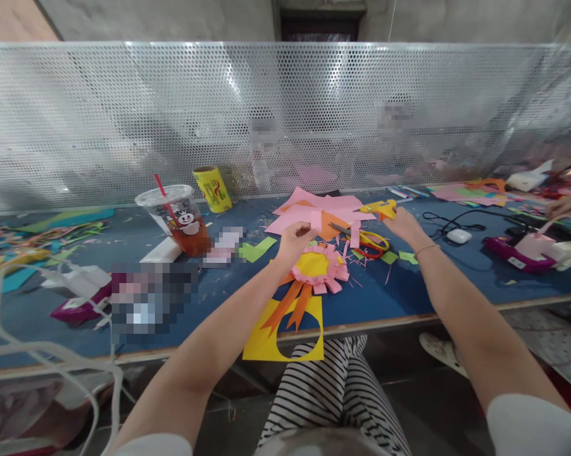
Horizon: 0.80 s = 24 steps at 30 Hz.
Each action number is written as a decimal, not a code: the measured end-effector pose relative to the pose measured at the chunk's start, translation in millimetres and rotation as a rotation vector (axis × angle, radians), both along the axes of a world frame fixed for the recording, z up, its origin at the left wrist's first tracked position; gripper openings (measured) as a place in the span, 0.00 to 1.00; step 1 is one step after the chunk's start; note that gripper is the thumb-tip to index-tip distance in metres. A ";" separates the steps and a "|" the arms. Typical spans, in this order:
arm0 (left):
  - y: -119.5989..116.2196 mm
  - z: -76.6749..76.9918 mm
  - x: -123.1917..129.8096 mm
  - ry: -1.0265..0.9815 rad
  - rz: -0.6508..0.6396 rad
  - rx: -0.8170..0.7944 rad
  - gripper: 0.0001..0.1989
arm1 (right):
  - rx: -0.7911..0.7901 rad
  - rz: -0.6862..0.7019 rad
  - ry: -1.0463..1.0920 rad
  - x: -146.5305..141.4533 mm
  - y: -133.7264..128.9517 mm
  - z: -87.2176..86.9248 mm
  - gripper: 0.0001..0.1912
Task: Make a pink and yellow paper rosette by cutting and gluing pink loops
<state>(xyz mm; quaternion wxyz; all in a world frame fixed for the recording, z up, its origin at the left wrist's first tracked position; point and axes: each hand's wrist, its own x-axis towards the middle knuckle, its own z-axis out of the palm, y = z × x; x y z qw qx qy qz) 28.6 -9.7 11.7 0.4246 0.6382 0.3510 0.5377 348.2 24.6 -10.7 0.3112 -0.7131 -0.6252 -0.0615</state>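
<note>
Between the fingertips of my left hand (295,242) is a small pink paper strip (316,220), raised above the table. My right hand (402,223) grips a yellow glue gun (379,208), its nozzle pointing left toward the strip. Below my left hand lies a paper rosette with a yellow centre (313,262), a ring of pink loops and two orange tails (301,306). Under the tails, a yellow sheet with a round hole (259,342) overhangs the table edge. Scissors (373,241) with yellow and red handles lie between my hands, among paper scraps.
A lidded drink cup (190,228) with a red straw and a yellow roll (213,190) stand at left. Pink sheets (290,218) lie behind my hands, before a perforated metal screen (171,114). Purple power strips (518,254) with cables sit on both sides. Another person's hand (568,206) is far right.
</note>
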 end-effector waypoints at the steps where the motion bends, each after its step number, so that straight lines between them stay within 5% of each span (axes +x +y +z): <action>1: -0.2 -0.4 0.6 0.015 0.007 0.006 0.12 | 0.020 -0.017 0.003 -8.2 -3.6 5.7 0.17; 6: 0.8 -4.5 2.2 0.094 0.046 0.066 0.11 | 0.240 0.101 -0.055 -65.2 -29.4 27.9 0.23; 10: 2.9 -7.8 2.1 0.159 0.046 0.079 0.12 | 0.335 0.146 -0.070 -96.3 -43.2 29.1 0.30; 24: 2.1 -5.7 2.1 0.155 0.052 0.087 0.12 | 0.271 0.090 -0.154 -104.3 -43.4 26.6 0.26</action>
